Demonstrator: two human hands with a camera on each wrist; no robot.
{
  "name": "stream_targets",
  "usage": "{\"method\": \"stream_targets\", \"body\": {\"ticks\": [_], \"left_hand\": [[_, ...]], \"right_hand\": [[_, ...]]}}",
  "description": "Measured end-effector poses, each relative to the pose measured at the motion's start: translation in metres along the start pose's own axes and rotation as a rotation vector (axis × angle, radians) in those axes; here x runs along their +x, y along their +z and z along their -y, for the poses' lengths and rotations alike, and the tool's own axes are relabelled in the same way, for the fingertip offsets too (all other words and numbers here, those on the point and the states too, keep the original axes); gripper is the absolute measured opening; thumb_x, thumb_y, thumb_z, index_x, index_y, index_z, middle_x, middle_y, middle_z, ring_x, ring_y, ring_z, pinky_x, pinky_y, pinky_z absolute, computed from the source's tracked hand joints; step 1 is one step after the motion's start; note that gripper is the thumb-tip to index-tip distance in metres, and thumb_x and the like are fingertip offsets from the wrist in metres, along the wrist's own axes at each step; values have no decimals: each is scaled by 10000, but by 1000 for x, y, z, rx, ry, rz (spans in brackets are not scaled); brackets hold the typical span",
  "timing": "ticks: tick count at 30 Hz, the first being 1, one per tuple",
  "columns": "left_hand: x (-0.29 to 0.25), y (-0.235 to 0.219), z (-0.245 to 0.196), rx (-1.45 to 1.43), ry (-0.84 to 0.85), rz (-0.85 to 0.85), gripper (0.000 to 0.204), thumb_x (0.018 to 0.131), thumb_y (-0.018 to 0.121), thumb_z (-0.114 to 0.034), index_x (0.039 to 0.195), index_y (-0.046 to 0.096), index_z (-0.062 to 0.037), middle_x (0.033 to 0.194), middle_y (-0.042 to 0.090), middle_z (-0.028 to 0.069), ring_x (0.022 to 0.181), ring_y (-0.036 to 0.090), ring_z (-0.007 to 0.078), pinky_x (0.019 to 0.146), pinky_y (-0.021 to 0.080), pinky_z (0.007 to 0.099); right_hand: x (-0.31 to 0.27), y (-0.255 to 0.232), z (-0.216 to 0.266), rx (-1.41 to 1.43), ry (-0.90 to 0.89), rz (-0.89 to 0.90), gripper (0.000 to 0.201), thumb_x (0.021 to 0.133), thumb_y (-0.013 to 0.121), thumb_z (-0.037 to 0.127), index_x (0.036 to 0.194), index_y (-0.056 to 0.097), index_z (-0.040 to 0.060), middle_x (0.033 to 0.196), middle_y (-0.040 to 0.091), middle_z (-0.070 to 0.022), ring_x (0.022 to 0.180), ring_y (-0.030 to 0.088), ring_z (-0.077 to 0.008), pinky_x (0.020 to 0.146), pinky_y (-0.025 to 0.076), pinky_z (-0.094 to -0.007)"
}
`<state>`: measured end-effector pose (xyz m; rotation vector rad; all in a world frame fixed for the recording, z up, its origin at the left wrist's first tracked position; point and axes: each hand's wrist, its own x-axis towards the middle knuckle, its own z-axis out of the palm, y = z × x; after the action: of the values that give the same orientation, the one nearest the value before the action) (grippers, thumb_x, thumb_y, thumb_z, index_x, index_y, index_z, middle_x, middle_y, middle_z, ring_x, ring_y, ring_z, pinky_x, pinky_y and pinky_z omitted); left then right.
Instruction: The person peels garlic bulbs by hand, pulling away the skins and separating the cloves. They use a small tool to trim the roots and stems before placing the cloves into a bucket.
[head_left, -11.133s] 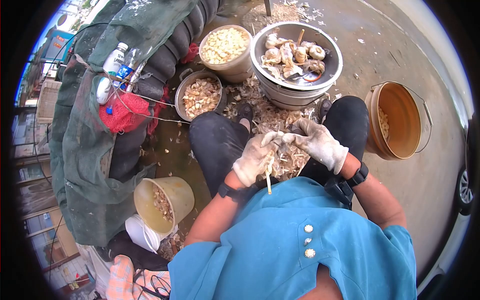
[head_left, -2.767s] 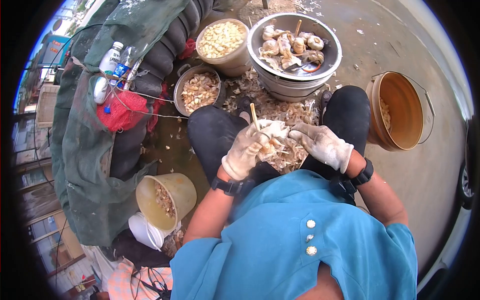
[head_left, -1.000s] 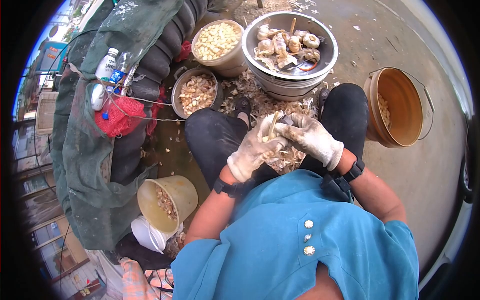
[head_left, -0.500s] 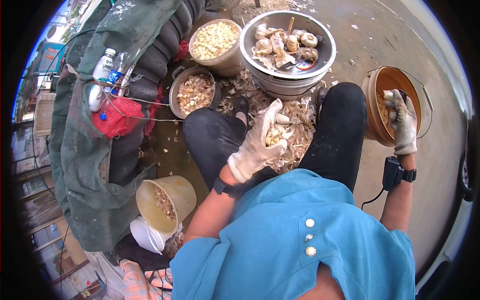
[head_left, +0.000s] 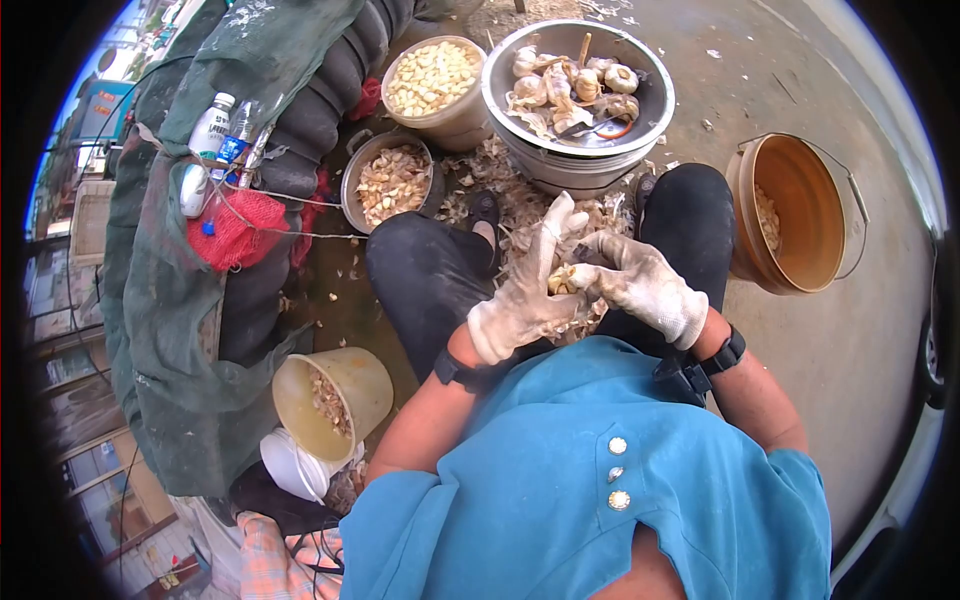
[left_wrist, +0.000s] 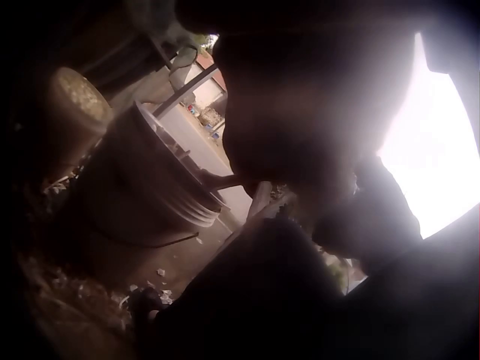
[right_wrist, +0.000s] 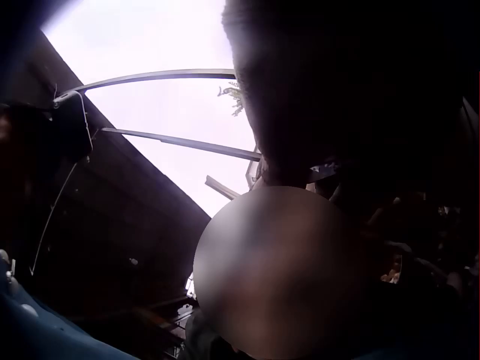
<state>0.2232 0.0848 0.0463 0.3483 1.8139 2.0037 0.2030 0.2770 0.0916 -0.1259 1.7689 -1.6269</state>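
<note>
In the head view my gloved left hand (head_left: 525,300) is between the knees, cupping several garlic cloves (head_left: 562,280) against its palm, its upper fingers pointing away from the body. My gloved right hand (head_left: 645,285) meets it from the right, thumb and fingertips pinching at the cloves. The right fingers partly hide the cloves. Below the hands, papery garlic skins (head_left: 590,322) cover the ground. Both wrist views are very dark; in the left one a white bucket (left_wrist: 142,195) shows beyond the hand.
Ahead, a metal bowl (head_left: 655,110) of garlic bulbs tops a white bucket. A tub (head_left: 462,122) of pale cloves and a pot (head_left: 437,195) of unpeeled cloves stand left of it. A brown bucket (head_left: 815,225) with cloves stands right; a cream bucket (head_left: 365,385) lies tipped at left.
The right hand reached over to the brown bucket half a second ago and has returned to the left hand. The garlic stalk seen earlier in the left hand no longer shows there.
</note>
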Motion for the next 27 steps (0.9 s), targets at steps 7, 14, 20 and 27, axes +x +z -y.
{"method": "stream_targets", "body": {"ticks": [7,14,20,27], "left_hand": [[-4,-10,7,39,5,-22,980,691,650,47,1526,159,-104,1456,377,171,1315,421,232,1053,388,349],[-7,-12,-12,-374,-243,-1,342,853,650,-39,1169,539,30,938,646,93,873,633,176,816,510,295],[-9,-12,-7,-566,-215,-58,379,853,663,-59,1202,539,23,959,645,99,881,635,188,811,502,302],[-10,-12,-1,-559,-187,-57,416,838,682,-74,1206,521,33,1043,621,94,910,619,183,825,489,287]], "right_hand": [[7,4,1,32,59,91,377,932,636,355,1138,625,40,902,641,-18,781,551,-69,684,464,-243],[6,5,-4,215,27,-23,311,981,549,367,1029,617,67,727,577,43,584,483,-18,508,373,-170],[8,3,-12,578,62,113,286,995,534,375,1013,603,99,676,534,59,511,407,-6,445,291,-154],[8,8,-2,250,96,-191,256,950,613,326,968,579,73,670,547,41,527,436,-14,453,311,-174]]}}
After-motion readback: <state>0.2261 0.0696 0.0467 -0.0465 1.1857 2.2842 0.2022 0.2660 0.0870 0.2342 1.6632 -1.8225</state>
